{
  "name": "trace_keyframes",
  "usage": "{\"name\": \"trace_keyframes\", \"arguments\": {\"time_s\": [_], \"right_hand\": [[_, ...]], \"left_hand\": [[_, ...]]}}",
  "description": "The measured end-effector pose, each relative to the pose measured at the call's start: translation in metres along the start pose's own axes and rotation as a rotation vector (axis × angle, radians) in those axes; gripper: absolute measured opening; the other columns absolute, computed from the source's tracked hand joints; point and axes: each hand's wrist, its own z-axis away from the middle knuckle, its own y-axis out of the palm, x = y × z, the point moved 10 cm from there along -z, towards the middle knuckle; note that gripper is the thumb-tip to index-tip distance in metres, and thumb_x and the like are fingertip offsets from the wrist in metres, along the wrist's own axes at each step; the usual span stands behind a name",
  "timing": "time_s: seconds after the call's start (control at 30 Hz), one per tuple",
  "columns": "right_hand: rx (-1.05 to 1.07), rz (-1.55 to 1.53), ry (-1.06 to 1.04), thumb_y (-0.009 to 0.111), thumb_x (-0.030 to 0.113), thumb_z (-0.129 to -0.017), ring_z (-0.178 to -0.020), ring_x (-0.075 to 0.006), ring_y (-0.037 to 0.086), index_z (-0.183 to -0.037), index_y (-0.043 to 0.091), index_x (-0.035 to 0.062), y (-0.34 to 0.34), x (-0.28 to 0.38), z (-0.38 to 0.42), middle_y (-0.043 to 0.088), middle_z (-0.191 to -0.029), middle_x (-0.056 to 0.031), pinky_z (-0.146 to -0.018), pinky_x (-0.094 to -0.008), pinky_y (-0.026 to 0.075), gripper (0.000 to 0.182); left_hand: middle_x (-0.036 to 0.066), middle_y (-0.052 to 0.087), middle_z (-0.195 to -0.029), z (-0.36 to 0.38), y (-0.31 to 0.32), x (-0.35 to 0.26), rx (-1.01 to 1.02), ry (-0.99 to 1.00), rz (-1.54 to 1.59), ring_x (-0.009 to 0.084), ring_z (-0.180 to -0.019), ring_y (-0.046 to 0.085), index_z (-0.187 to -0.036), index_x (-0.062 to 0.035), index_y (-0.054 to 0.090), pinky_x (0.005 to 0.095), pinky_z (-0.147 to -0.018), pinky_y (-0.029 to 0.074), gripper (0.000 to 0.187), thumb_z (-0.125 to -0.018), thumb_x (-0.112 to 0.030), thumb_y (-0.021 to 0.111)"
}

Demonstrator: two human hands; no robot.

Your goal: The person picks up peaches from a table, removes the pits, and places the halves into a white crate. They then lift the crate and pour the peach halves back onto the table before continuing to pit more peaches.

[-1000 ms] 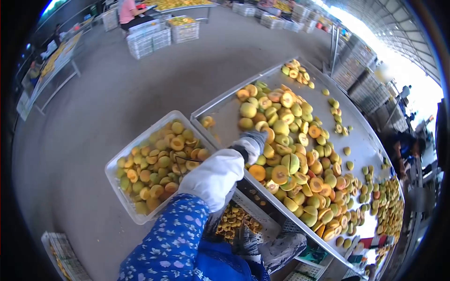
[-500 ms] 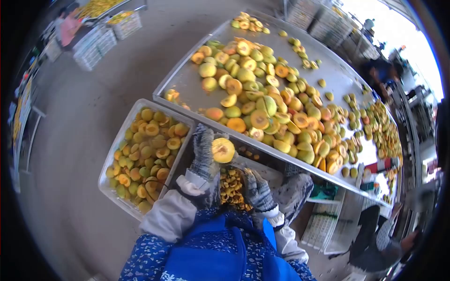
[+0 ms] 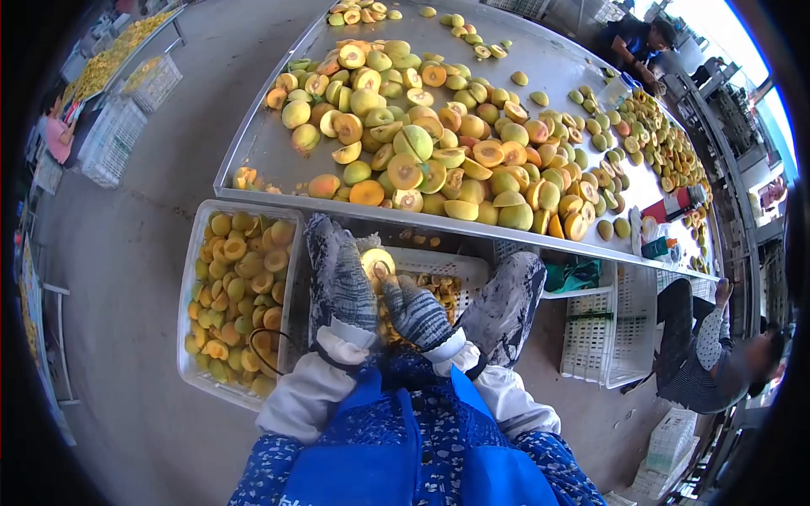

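1. The steel table (image 3: 540,67) at your twelve o'clock carries heaped peach halves.
2. The crate (image 3: 196,253) of halves sits at your ten o'clock.
3. Your left hand (image 3: 337,278) clamps one peach half (image 3: 376,263) over the basket (image 3: 456,268).
4. Your right hand (image 3: 415,310) presses its fingers against that half.

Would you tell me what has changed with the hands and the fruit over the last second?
A second ago the left hand reached out to the pile of peach halves on the metal table. It has since drawn back with one peach half, and the right hand has come in to work on it, above the white crate of pits. The full tray of halves at the left stayed put.
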Motion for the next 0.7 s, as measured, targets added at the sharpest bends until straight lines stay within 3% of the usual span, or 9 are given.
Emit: {"name": "trace_keyframes", "arguments": {"time_s": [0.03,0.13,0.17,0.27,0.37,0.43,0.57,0.63,0.7], "right_hand": [[-0.007,-0.024,-0.034,0.041,0.013,-0.089,-0.07,-0.0377,0.057,-0.121,0.045,0.0046,-0.003,0.005,0.0,0.056,-0.088,-0.0216,-0.059,-0.0443,0.044,0.033],[0.018,0.052,-0.048,0.039,0.016,-0.091,-0.071,-0.0387,0.056,-0.112,0.05,0.0012,0.006,-0.002,0.0,0.055,-0.083,-0.0217,-0.058,-0.0443,0.043,0.028],[-0.107,-0.031,0.032,0.037,0.039,-0.091,-0.064,-0.0413,0.057,-0.09,0.051,0.0049,0.012,-0.027,0.0,0.056,-0.066,-0.0236,-0.055,-0.0502,0.043,0.037],[-0.031,0.0,0.074,0.037,0.043,-0.09,-0.063,-0.0413,0.057,-0.087,0.051,0.0045,0.013,-0.03,0.0,0.056,-0.063,-0.0252,-0.055,-0.0499,0.044,0.041],[0.094,0.046,0.174,0.039,0.032,-0.091,-0.063,-0.0398,0.057,-0.095,0.052,0.0013,0.009,-0.029,0.003,0.056,-0.066,-0.0234,-0.055,-0.0481,0.042,0.034],[0.105,0.054,0.171,0.04,0.035,-0.09,-0.062,-0.0405,0.057,-0.094,0.052,0.0018,0.001,-0.026,0.004,0.056,-0.065,-0.0235,-0.054,-0.0489,0.042,0.036],[0.068,0.106,0.097,0.041,0.041,-0.089,-0.055,-0.0406,0.055,-0.093,0.052,0.0027,0.001,-0.031,0.003,0.055,-0.061,-0.0228,-0.049,-0.0501,0.041,0.04],[0.121,0.155,0.089,0.037,0.045,-0.089,-0.059,-0.0399,0.057,-0.098,0.051,0.0046,-0.003,-0.033,0.006,0.057,-0.064,-0.0229,-0.052,-0.0499,0.043,0.044],[0.275,0.249,0.102,0.032,0.051,-0.088,-0.064,-0.0372,0.06,-0.109,0.048,0.0078,-0.012,-0.027,0.009,0.061,-0.069,-0.0212,-0.054,-0.049,0.045,0.051]], "left_hand": [[0.014,0.047,-0.116,0.0,-0.01,0.017,-0.103,-0.086,0.159,0.0202,-0.102,0.048,-0.129,0.0038,0.03,0.0287,-0.092,0.038,0.043,-0.095,-0.02,0.039],[0.012,0.051,-0.112,0.009,-0.01,0.049,-0.125,-0.1,0.087,0.0195,-0.098,0.05,-0.13,0.0031,0.03,0.0279,-0.09,0.04,0.043,-0.095,-0.02,0.039],[0.012,0.051,-0.112,0.008,-0.009,0.038,-0.116,-0.101,0.086,0.0195,-0.098,0.05,-0.13,0.0031,0.03,0.0279,-0.09,0.04,0.043,-0.095,-0.02,0.039],[0.013,0.05,-0.114,0.005,0.0,0.017,0.001,-0.181,0.037,0.0195,-0.103,0.048,-0.131,0.003,0.031,0.0291,-0.093,0.037,0.044,-0.095,-0.02,0.039],[0.01,0.048,-0.113,-0.002,-0.013,0.044,-0.046,-0.088,-0.121,0.017,-0.105,0.046,-0.128,0.0013,0.033,0.0281,-0.094,0.036,0.04,-0.095,-0.019,0.039],[0.008,0.047,-0.111,-0.003,-0.016,0.052,-0.074,-0.024,-0.223,0.0153,-0.105,0.044,-0.126,0.0002,0.035,0.0274,-0.095,0.035,0.037,-0.094,-0.019,0.039],[0.007,0.05,-0.1,0.002,0.014,0.014,0.036,0.002,-0.029,0.0162,-0.096,0.049,-0.121,-0.0003,0.041,0.0289,-0.089,0.04,0.034,-0.094,-0.021,0.039],[0.009,0.058,-0.097,0.005,0.02,0.049,0.151,-0.411,0.171,0.0182,-0.087,0.056,-0.108,0.0015,0.051,0.0282,-0.078,0.047,0.029,-0.093,-0.021,0.04],[0.007,0.058,-0.091,0.001,0.02,0.086,0.333,-0.37,0.104,0.0165,-0.08,0.057,-0.101,-0.0002,0.053,0.0254,-0.071,0.048,0.026,-0.093,-0.022,0.041]]}}
